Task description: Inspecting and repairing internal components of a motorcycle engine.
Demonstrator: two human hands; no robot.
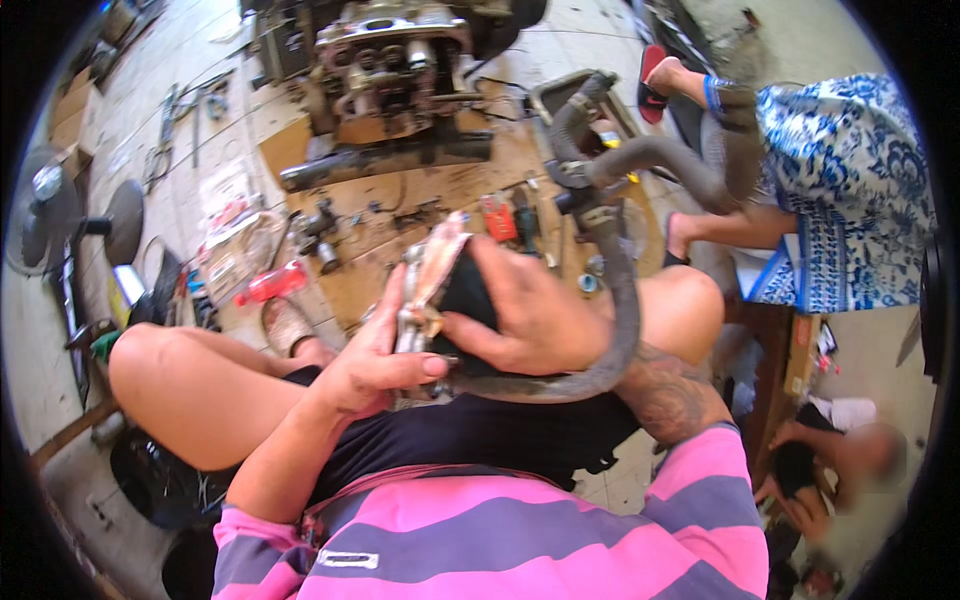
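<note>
Apparently the step in hand is close work on a metal part (pixel 408 318), held above the lap between the 2 hands. The left grip (pixel 375 362) is narrow and holds the part's near-left edge, thumb on the near side. The right grip (pixel 545 310) is partly curled across a dark face (pixel 468 292) of the piece, fingers at its far side and thumb lower down; blur hides whether it clamps or merely presses. A pale strip (pixel 440 262) runs along the part between the 2 grips; what it is made of I cannot tell. As I judge it, the next move calls for a steady left grip while the right fingers turn or work that face.

A thick grey hose (pixel 628 300) is the main hindrance: it curves around the right grip's outer side and passes beneath it towards the part, so it could drag on any turn. Beyond both grips, cardboard (pixel 365 205) covers the floor, with a black tube (pixel 390 160) and a partly stripped engine (pixel 395 75) farther off. Nearer, just past the right grip, lies a red box (pixel 497 217). Left of the left grip rests a red bottle (pixel 273 284); right of the right grip, a co-worker's blue-and-white garment (pixel 840 180) hems that side.
</note>
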